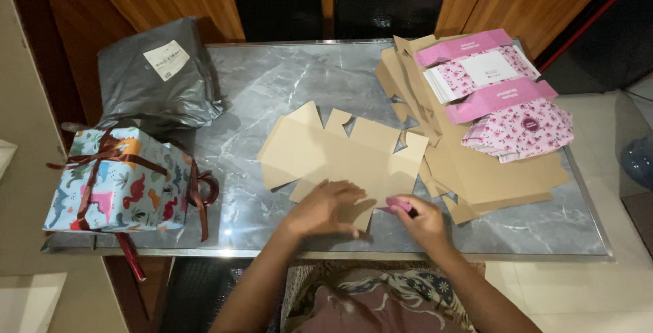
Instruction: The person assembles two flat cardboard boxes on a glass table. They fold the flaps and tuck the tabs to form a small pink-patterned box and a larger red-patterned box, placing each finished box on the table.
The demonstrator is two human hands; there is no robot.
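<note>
A flat, unfolded tan cardboard box blank (340,153) with cut flaps lies near the middle of the grey marble-patterned desk (272,74), close to its near edge. The person's left hand (325,209) rests palm down on the near part of this blank, its fingers (347,190) spread and pressing flat on the cardboard, gripping nothing. The right hand (423,221) sits just beside it at the blank's near right corner; its fingers are curled closed around a small pink and dark object (400,205), whose kind cannot be told at this size.

To the right, a stack of similar tan cardboard blanks (476,170) lies fanned out, touching the right edge of the single blank. On top of that stack sit several flat pink floral-printed box blanks (503,95) with white panels.

On the far left corner of the desk rests a crumpled grey plastic mailer bag (146,85) with a white label. Just in front of it stands a box wrapped in light blue dinosaur-print paper (119,183) and tied with dark red ribbon (197,193), overhanging the desk's left near edge.
</note>
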